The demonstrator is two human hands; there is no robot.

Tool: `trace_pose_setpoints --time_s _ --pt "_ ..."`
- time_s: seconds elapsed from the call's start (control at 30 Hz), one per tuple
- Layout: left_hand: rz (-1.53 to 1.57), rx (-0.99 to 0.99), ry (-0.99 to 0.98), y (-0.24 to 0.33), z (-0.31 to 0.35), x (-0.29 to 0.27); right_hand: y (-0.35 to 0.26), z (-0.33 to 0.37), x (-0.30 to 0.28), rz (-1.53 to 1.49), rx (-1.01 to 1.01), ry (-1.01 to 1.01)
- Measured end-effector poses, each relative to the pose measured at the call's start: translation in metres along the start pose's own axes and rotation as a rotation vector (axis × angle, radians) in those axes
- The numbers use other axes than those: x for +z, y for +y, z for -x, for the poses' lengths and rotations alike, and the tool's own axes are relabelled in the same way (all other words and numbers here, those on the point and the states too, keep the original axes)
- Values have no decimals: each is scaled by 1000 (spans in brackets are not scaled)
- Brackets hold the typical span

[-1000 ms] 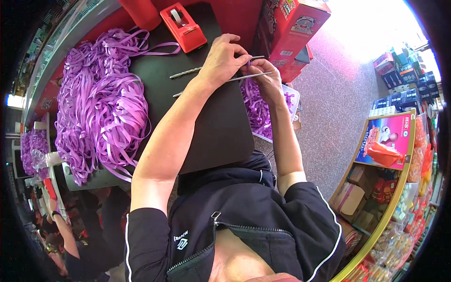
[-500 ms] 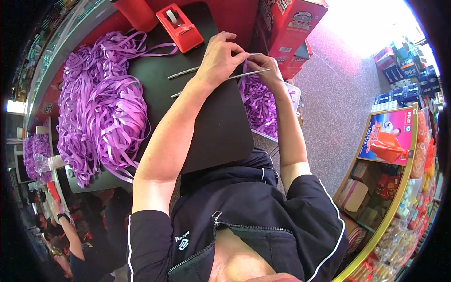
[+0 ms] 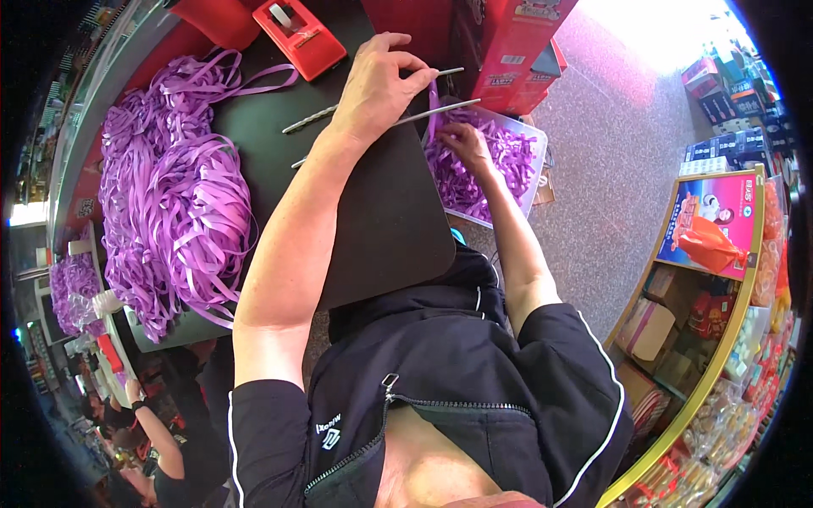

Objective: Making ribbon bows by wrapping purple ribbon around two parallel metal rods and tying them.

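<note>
My left hand pinches a purple ribbon between thumb and forefinger at the upper of two thin metal rods. The lower rod runs beneath my left wrist, and both rods stick out past the black table's right edge. From the upper rod the ribbon hangs down toward my right hand. That hand is closed on the ribbon, low over a clear plastic bin filled with short purple ribbon pieces. A large tangled heap of purple ribbon covers the table's left side.
A red tape dispenser stands at the table's far edge, beside a red container. Red cartons rise behind the bin. To the right is a display counter with packaged goods. Another person's arm shows at lower left.
My right hand has moved down from the rod ends toward the bin, drawing the ribbon with it. My left hand stays by the upper rod. The view has shifted slightly.
</note>
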State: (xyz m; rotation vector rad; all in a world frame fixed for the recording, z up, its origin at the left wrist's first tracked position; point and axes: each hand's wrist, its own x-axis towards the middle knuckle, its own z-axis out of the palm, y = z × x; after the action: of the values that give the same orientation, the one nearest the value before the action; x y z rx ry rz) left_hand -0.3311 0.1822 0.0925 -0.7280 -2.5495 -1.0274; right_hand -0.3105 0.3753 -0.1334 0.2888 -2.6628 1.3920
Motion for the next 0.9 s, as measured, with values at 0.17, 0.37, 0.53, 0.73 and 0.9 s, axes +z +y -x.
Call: trace_pose_setpoints --time_s 0.17,0.37,0.53,0.73,0.9 --pt "-10 -23 -21 2 -1 -1 26 26 39 -73 123 -32" --pt "-58 -30 -12 1 -1 -1 28 54 54 -197 242 -90" --pt "-40 -36 -26 0 -2 0 32 68 63 -395 262 -4" --pt "-9 -43 -44 0 -2 -2 15 49 55 -928 576 133" --pt "-11 -58 -41 4 -3 -2 24 33 60 -508 444 198"
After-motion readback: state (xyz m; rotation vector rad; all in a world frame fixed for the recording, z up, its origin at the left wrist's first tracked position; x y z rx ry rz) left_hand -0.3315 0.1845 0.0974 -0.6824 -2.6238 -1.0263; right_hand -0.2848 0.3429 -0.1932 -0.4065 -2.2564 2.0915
